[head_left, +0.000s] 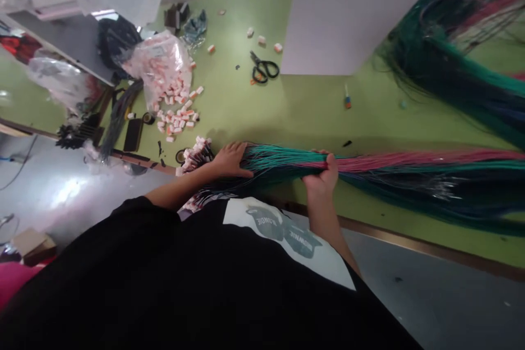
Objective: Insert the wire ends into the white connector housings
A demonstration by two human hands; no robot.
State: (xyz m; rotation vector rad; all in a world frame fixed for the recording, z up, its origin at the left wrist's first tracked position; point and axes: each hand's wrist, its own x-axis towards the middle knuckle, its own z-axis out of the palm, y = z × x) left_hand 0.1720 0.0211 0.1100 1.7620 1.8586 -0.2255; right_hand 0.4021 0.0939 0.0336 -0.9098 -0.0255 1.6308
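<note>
Long bundle of teal, pink and black wires [369, 167]: lies across green tabletop [311, 109], 3 to 9 o'clock; likely limp, heavy, best held mid-length. Right hand [322, 175] clenched round it. Left hand [229, 159] spread flat atop. Black scissors [263, 70], 12 o'clock.

A long wire bundle [369, 167] is lying across the green bench [287, 109], running along its near edge from left to right. Its strands are showing teal, pink and dark colours, with the pink ones gathering on top toward the right. At the left end the wires are ending in a cluster of small white connectors [197, 154], fanning out near the bench edge. The left hand [230, 159] is resting flat on the bundle just beside the connectors, and the right hand [324, 175] is closing around its middle.
</note>
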